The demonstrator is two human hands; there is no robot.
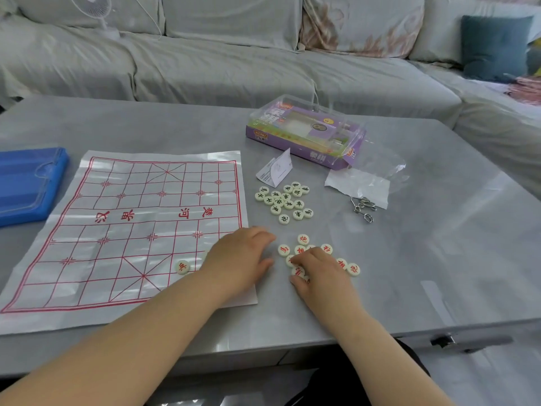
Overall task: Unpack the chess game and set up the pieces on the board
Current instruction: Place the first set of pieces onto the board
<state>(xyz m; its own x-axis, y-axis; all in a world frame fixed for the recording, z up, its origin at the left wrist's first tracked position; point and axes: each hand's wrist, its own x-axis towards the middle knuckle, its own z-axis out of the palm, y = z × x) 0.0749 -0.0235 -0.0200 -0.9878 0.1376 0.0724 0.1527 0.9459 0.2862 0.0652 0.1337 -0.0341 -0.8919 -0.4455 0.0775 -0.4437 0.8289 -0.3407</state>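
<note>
The paper chess board (123, 218) with red lines lies flat on the left of the table. One red-marked piece (182, 267) sits on its near right part. My left hand (238, 260) rests palm down on the board's right edge, fingers loosely curled, with nothing seen in it. Just right of the board lies a cluster of red-marked pieces (303, 239). My right hand (319, 273) is on that cluster, thumb and forefinger pinching one red piece (298, 271). Farther back is a cluster of dark-marked pieces (285, 202).
The purple game box (304, 133) in clear plastic lies at the back, with a folded leaflet (275, 169), a torn plastic bag (360, 183) and metal ring puzzles (363, 208) nearby. A blue plastic case (29, 183) sits at the left edge. A sofa stands behind the table.
</note>
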